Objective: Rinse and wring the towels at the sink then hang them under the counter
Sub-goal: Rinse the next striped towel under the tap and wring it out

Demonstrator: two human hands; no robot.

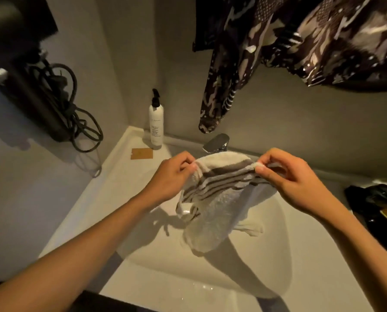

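Towel [219, 188], white with brown stripes, is stretched out above the sink [267, 255] just in front of the faucet [217, 143]. Left hand [172, 176] and right hand [289, 176] each pinch a top corner, held apart. Pump bottle [156, 122] stands back left.

Both bare forearms reach forward from the lower corners and angle inward toward each other. The left hand [169, 176] is raised, knuckles up, its fingers [189, 164] curled and pinching with the thumb. The right hand [294, 179] mirrors it at the same height, well apart from the left, thumb and curled fingers pinching too.
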